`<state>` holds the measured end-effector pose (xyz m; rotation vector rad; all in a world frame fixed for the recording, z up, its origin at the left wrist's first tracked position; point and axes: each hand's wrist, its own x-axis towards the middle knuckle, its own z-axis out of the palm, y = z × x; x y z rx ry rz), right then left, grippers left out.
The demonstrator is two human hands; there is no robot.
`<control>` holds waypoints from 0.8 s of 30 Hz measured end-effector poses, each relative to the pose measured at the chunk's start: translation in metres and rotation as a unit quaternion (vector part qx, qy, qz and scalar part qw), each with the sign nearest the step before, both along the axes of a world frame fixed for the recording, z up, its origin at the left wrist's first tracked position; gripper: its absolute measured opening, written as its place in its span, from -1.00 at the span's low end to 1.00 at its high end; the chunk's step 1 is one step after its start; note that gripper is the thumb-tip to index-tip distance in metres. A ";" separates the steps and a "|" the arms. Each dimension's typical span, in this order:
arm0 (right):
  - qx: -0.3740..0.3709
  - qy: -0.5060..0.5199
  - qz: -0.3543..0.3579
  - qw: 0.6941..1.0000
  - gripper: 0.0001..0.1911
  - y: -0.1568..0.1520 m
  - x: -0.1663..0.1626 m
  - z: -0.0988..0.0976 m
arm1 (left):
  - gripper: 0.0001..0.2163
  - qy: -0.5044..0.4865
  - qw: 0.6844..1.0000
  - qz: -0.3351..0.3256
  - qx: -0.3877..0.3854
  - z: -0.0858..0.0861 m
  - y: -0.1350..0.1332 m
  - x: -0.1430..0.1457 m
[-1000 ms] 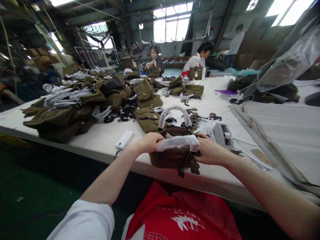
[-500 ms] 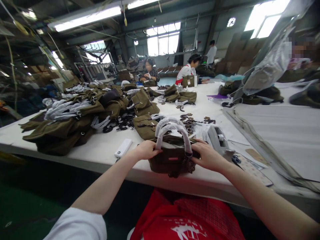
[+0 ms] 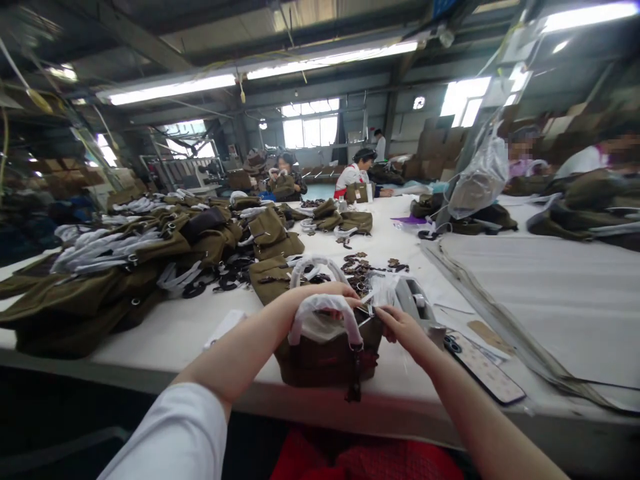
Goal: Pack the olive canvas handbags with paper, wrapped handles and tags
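Note:
A dark olive handbag [image 3: 320, 365] stands upright at the table's front edge, its two handles wrapped in white padding. A dark charm [image 3: 354, 380] hangs down its front at the right. My left hand [image 3: 343, 295] reaches across between the handles to the top right end of the bag. Its fingers are closed there and partly hidden by the front handle [image 3: 320, 305], so what they grip does not show. At that same corner my right hand [image 3: 395, 323] pinches the bag's edge with thumb and fingers. Pale wrapping lies in the bag's mouth.
A heap of olive bags [image 3: 100, 287] covers the left of the table. Dark metal charms [image 3: 357, 263] lie beyond the bag. To the right are a grey box-like holder [image 3: 415, 300] and a phone [image 3: 485, 367]. A white device [image 3: 225, 327] lies left. Co-workers sit beyond.
My left hand has left the bag's left side and crossed to its top right end. My right hand stays at the right edge. The view has tilted up and turned right.

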<state>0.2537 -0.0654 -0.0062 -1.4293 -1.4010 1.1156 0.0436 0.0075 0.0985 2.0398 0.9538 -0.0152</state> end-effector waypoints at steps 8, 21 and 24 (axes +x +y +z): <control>0.038 0.115 -0.058 0.991 -0.41 -0.017 -0.008 -0.015 | -0.76 0.048 0.977 0.032 0.205 -0.026 -0.028 0.056; 0.072 0.105 -0.090 0.988 -0.46 -0.031 -0.020 -0.005 | -0.86 0.037 0.984 0.050 0.168 -0.019 -0.041 0.047; 0.078 0.088 -0.089 0.989 -0.48 -0.036 -0.021 -0.004 | -0.88 0.020 0.993 0.052 0.101 -0.023 -0.038 0.046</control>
